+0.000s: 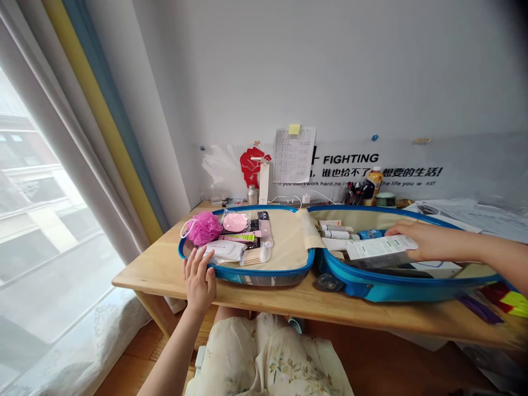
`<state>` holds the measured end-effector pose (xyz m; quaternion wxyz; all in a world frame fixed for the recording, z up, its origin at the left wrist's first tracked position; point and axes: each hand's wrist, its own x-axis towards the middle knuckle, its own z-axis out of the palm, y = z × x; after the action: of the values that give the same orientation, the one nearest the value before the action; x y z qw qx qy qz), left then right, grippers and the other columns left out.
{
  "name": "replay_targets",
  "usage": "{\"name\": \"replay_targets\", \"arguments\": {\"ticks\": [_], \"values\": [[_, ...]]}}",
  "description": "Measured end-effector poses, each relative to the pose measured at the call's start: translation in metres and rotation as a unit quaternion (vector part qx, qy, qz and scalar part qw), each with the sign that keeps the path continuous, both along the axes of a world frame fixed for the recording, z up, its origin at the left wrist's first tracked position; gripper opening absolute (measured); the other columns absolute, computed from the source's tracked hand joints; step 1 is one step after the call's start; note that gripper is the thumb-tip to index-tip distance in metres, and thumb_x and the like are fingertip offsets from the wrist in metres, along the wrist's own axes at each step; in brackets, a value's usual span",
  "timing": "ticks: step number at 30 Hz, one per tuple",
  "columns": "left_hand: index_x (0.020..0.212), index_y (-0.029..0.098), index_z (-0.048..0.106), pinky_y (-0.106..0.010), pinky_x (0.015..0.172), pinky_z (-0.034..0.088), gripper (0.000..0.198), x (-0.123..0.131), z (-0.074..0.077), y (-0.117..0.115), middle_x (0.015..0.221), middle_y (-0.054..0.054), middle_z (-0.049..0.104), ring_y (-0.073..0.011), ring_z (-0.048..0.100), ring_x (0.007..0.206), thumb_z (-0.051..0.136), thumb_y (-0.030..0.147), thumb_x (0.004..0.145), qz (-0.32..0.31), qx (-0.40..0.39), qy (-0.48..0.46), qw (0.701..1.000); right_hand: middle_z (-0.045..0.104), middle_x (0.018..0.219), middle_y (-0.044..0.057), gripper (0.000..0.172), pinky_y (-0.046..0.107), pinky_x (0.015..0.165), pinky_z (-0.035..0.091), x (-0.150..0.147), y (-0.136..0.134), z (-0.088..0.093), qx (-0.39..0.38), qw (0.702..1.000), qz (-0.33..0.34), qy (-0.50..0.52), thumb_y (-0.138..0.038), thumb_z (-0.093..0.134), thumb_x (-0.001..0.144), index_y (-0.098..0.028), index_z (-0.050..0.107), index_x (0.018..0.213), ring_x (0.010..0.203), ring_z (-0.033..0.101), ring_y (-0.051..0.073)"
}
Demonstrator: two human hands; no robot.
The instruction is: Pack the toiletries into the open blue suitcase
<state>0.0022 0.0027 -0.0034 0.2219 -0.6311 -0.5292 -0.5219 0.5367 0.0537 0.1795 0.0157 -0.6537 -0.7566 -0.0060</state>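
A blue suitcase (256, 276) lies open on the wooden desk, its two halves side by side. My left hand (199, 278) rests on the near left rim of the left half, fingers stretched out. Close to its fingertips are a white packet (225, 251) and a pink bath puff (205, 229). A pink round item (235, 221) in clear wrap, a pink-and-green tube (239, 237) and cotton swabs (253, 256) lie there too. Over the right half, my right hand (406, 239) grips a white box with printed text (373, 248). Beneath it are a blue bottle (370, 235) and white tubes (336, 235).
Along the wall stand a white desk lamp (264, 181), a small silver bottle (252, 194), an orange-yellow bottle (373, 184) and a jar (385, 199). Papers (449, 214) lie at the back right. Colourful packets (505, 300) sit at the right front. A curtained window is at left.
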Motion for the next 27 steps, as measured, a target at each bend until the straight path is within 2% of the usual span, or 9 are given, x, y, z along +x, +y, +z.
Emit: {"name": "replay_targets", "arguments": {"ticks": [3,6,9,12,16,21,24,27], "values": [[0.13,0.021,0.06,-0.048,0.12,0.019,0.043,0.0,0.0,0.0,0.137,-0.013,0.058,-0.0272,0.037,0.142,0.032,0.037,0.102,0.0,-0.001,0.001,1.0,0.062,0.123,0.016,0.052,0.043,0.091,0.05,0.014,0.002,0.019,-0.051,0.998,0.006,0.032,-0.032,0.065,0.055,-0.037,0.063,0.106,0.109,0.062,0.033],[0.131,0.021,0.059,-0.049,0.12,0.019,0.043,0.0,0.0,0.0,0.138,-0.013,0.058,-0.0276,0.036,0.142,0.032,0.037,0.102,0.001,-0.003,-0.002,1.0,0.061,0.127,0.015,0.056,0.042,0.092,0.047,0.014,0.008,0.041,-0.014,0.998,0.001,0.069,-0.032,0.062,0.057,-0.035,0.062,0.113,0.108,0.062,0.03],[0.131,0.021,0.059,-0.049,0.12,0.018,0.044,-0.001,-0.001,0.001,0.138,-0.013,0.058,-0.0277,0.036,0.143,0.032,0.038,0.101,0.001,-0.006,-0.004,1.0,0.059,0.132,0.014,0.058,0.041,0.095,0.046,-0.015,0.017,0.056,0.015,0.993,0.037,0.111,-0.032,0.059,0.062,-0.031,0.059,0.12,0.114,0.059,0.029],[0.132,0.021,0.059,-0.049,0.12,0.018,0.045,-0.001,-0.001,0.001,0.139,-0.013,0.057,-0.0281,0.036,0.143,0.031,0.039,0.101,0.002,-0.014,-0.008,1.0,0.058,0.132,0.013,0.053,0.04,0.099,0.045,-0.071,0.034,0.06,0.036,0.983,0.091,0.155,-0.034,0.057,0.071,-0.026,0.057,0.123,0.119,0.057,0.028],[0.132,0.021,0.059,-0.05,0.12,0.019,0.046,-0.001,-0.001,0.001,0.139,-0.013,0.057,-0.0283,0.036,0.142,0.031,0.039,0.101,0.001,-0.013,-0.007,1.0,0.058,0.128,0.011,0.045,0.04,0.102,0.044,-0.166,0.07,0.049,0.083,0.968,0.162,0.175,-0.03,0.061,0.071,-0.021,0.058,0.116,0.118,0.056,0.027],[0.131,0.02,0.059,-0.049,0.119,0.02,0.044,-0.001,-0.002,0.001,0.138,-0.013,0.057,-0.0272,0.036,0.142,0.032,0.036,0.101,0.005,-0.005,0.007,1.0,0.055,0.123,0.012,0.036,0.034,0.1,0.042,-0.277,0.12,0.02,0.103,0.951,0.225,0.182,-0.021,0.063,0.072,-0.019,0.058,0.107,0.112,0.055,0.023],[0.131,0.02,0.06,-0.049,0.12,0.019,0.044,-0.002,-0.004,0.002,0.139,-0.013,0.057,-0.0268,0.037,0.142,0.032,0.035,0.101,0.01,-0.008,0.013,1.0,0.054,0.12,0.012,0.035,0.033,0.094,0.044,-0.325,0.139,0.004,0.103,0.947,0.244,0.184,-0.02,0.065,0.071,-0.018,0.058,0.105,0.105,0.056,0.023],[0.13,0.02,0.061,-0.049,0.12,0.018,0.043,-0.002,-0.005,0.002,0.139,-0.012,0.058,-0.0264,0.039,0.141,0.033,0.036,0.101,0.018,-0.014,0.015,1.0,0.054,0.116,0.011,0.034,0.033,0.092,0.044,-0.354,0.15,-0.008,0.102,0.942,0.26,0.184,-0.019,0.066,0.07,-0.019,0.057,0.103,0.103,0.055,0.023]]}}
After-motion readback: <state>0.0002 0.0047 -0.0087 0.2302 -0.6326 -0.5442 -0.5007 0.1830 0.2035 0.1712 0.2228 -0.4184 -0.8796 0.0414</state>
